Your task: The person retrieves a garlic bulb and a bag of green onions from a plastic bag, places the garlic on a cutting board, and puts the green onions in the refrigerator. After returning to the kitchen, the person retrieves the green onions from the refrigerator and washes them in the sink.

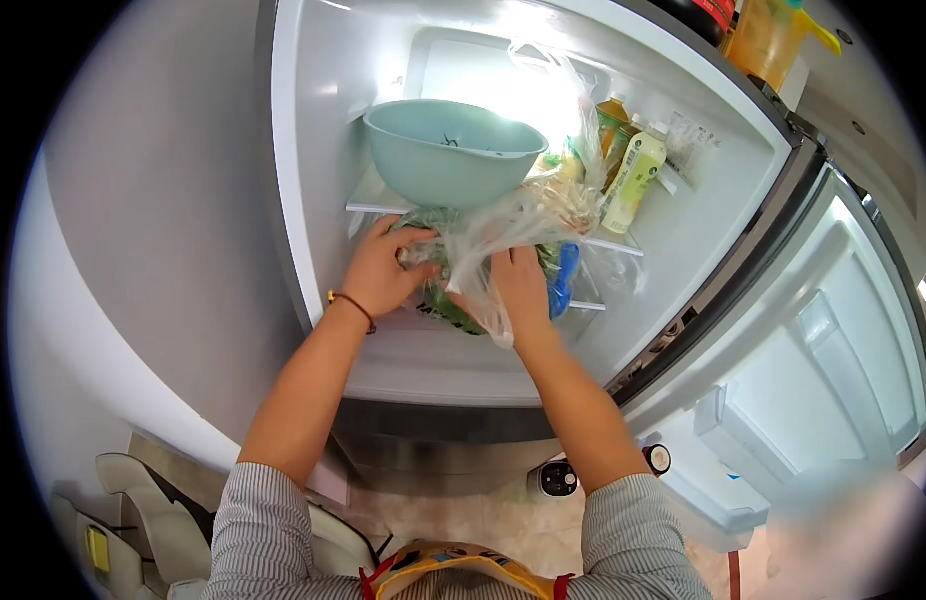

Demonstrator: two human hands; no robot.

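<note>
Both my hands are inside the open fridge, on a clear plastic bag (473, 250) of leafy green vegetables (453, 308). With its fingers curled, my left hand (383, 270) grips the bag's left side. My right hand (520, 290) is closed on the right side, its fingertips partly hidden by plastic. Loose plastic hangs between the hands. A blue item (563, 280) lies just right of my right hand. Above them, a light blue-green bowl (453, 160) stands on the glass shelf (378, 209).
Right of the bowl are another plastic bag (583, 150), a pale green bottle (635, 180) and an amber bottle (613, 115). The fridge door (833, 320) hangs open on the right. Bottles, including an orange container (763, 45), stand on top. A chair (163, 510) is at lower left.
</note>
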